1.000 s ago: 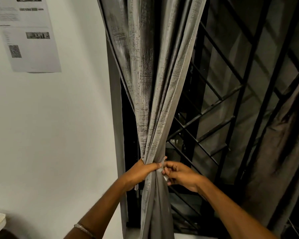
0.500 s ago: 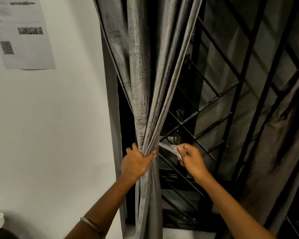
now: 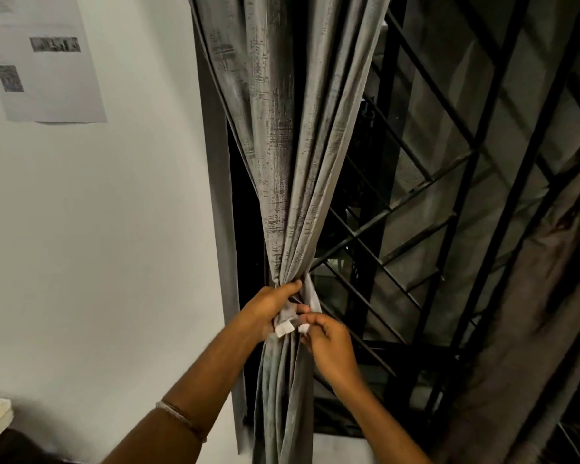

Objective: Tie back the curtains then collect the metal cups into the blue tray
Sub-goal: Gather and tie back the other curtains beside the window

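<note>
Currently the left hand (image 3: 268,311) grips the bunched grey textured curtain (image 3: 292,182) beside the window grille, pinching one pale tie-back strap end (image 3: 283,328); the right hand (image 3: 325,339) pinches the other end. Advisable: overlap both ends squarely and press firmly. Cups, tray: unseen.

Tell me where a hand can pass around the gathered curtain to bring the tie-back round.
Free: the dark gap between the gathered curtain and the window frame's left edge, and the open space between the curtain and the window grille on its right. Crowded: the front of the bunch, where the left hand and right hand hold the tie-back ends.
</note>
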The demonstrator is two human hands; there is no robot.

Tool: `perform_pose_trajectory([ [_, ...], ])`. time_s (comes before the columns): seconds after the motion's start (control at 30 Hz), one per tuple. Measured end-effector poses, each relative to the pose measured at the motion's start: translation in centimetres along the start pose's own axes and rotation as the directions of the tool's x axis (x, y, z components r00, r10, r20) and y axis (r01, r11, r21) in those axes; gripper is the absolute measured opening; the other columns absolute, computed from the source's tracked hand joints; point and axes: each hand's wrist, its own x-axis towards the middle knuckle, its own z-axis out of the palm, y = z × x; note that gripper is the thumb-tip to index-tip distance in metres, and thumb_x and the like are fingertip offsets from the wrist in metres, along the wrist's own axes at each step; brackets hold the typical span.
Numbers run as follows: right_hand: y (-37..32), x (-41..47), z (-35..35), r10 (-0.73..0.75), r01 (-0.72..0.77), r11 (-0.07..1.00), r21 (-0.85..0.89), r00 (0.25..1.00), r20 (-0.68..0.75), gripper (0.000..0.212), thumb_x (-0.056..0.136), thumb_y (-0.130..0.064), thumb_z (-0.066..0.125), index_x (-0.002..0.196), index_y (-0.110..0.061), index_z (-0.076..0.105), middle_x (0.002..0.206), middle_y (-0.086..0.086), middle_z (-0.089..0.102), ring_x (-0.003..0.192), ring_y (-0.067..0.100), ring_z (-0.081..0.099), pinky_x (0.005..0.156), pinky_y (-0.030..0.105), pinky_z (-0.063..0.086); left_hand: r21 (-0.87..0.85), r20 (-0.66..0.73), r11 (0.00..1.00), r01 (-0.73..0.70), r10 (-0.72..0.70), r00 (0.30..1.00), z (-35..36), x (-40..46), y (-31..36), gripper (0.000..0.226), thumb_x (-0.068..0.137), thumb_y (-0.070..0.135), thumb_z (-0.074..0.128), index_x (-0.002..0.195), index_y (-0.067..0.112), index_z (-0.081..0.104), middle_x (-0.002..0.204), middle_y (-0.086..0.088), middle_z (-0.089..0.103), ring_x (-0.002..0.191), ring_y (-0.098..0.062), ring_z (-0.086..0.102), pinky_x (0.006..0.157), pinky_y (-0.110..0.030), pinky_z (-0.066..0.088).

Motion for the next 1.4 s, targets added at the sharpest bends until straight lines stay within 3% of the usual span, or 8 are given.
perform_pose_trajectory([
  [0.2, -1.4, 0.2, -0.5, -0.022, 0.031, 0.993, -0.116, 0.997, 0.079, 0.046, 0.093, -0.062, 0.045, 0.103, -0.027, 0.072, 0.093, -0.007, 0.074, 0.088, 0.002, 0.068, 0.081, 0.031, 0.056, -0.150, 0.063, 0.986, 0.067, -0.058, 0.996, 0.9, -1.2, 0.2, 0.028, 0.104, 0.027, 0.045, 0.096, 0.006, 0.060, 0.078, -0.012, 0.067, 0.065, -0.022, 0.065, 0.060, -0.035, 0.055],
  [0.37, -2.0, 0.9, -0.4, -0.118, 0.124, 0.986, -0.113, 0.992, 0.053, 0.025, 0.100, -0.031, 0.052, 0.098, -0.018, 0.072, 0.086, -0.001, 0.074, 0.082, 0.010, 0.070, 0.076, 0.039, 0.059, 0.026, 0.045, 0.998, 0.052, -0.054, 0.998, 0.8, -1.8, -0.4, 0.032, 0.104, 0.035, 0.042, 0.101, 0.011, 0.063, 0.084, -0.008, 0.070, 0.075, -0.021, 0.063, 0.065, -0.033, 0.052],
  [0.57, -3.8, 0.6, -0.8, 0.222, -0.259, 0.927, 0.271, 0.962, 0.157, 0.028, 0.100, -0.023, 0.050, 0.090, -0.005, 0.069, 0.071, 0.007, 0.071, 0.061, 0.016, 0.065, 0.062, 0.029, 0.054, 0.009, 0.079, 0.996, 0.085, -0.085, 0.993, 0.6, -1.8, -0.9, 0.039, 0.103, 0.042, 0.040, 0.082, 0.012, 0.055, 0.052, -0.007, 0.050, 0.037, -0.017, 0.041, 0.054, -0.028, 0.039],
  [0.73, -4.6, 0.4, -1.0, 0.335, -0.393, 0.844, 0.365, 0.918, 0.212, 0.027, 0.099, -0.027, 0.051, 0.095, -0.007, 0.069, 0.078, 0.009, 0.074, 0.064, 0.017, 0.068, 0.064, 0.029, 0.054, 0.009, 0.046, 1.000, -0.014, 0.013, 0.999, 1.0, -1.6, -1.5, 0.025, 0.103, 0.041, 0.042, 0.112, 0.019, 0.048, 0.047, 0.003, 0.044, 0.035, -0.010, 0.041, 0.044, -0.021, 0.043],
  [0.87, -5.3, 0.1, -1.1, 0.321, -0.352, 0.904, 0.242, 0.934, 0.159, 0.028, 0.099, -0.032, 0.052, 0.090, -0.011, 0.069, 0.076, 0.006, 0.073, 0.062, 0.016, 0.064, 0.062, 0.028, 0.051, 0.093, 0.005, 0.992, -0.088, 0.088, 0.996, 1.2, -1.2, -1.8, 0.029, 0.102, 0.044, 0.041, 0.125, 0.027, 0.048, 0.069, -0.002, 0.053, 0.054, -0.011, 0.048, 0.058, -0.028, 0.049],
  [1.03, -5.8, 0.3, -1.4, 0.371, -0.404, 0.881, 0.247, 0.913, 0.169, 0.032, 0.099, -0.034, 0.049, 0.085, -0.011, 0.067, 0.062, 0.004, 0.066, 0.049, 0.015, 0.058, 0.052, 0.026, 0.047, -0.239, 0.218, 0.968, 0.074, -0.021, 0.976, 1.0, -1.1, -1.1, 0.039, 0.103, 0.036, 0.043, 0.130, 0.008, 0.052, 0.077, -0.006, 0.073, 0.040, -0.015, 0.052, 0.044, -0.026, 0.044],
  [1.2, -5.6, -0.2, -1.0, 0.433, -0.567, 0.724, 0.394, 0.817, 0.381, 0.038, 0.100, -0.037, 0.047, 0.071, -0.016, 0.059, 0.054, -0.001, 0.051, 0.044, 0.012, 0.052, 0.047, 0.025, 0.048, -0.451, 0.068, 0.892, -0.006, 0.042, 0.997, 1.4, 0.0, -0.7, 0.013, 0.100, 0.013, 0.051, 0.094, 0.004, 0.059, 0.072, -0.006, 0.059, 0.063, -0.016, 0.062, 0.061, -0.033, 0.058],
  [1.4, -4.0, -0.2, -1.3, 0.305, -0.318, 0.933, 0.167, 0.947, 0.101, 0.029, 0.101, -0.028, 0.050, 0.094, -0.006, 0.068, 0.072, 0.006, 0.062, 0.054, 0.013, 0.059, 0.057, 0.027, 0.049, -0.052, -0.095, 0.981, -0.187, 0.182, 0.979, 0.8, 0.0, -0.7, 0.025, 0.102, 0.019, 0.047, 0.081, 0.011, 0.060, 0.063, -0.005, 0.054, 0.048, -0.011, 0.052, 0.048, -0.023, 0.041],
])
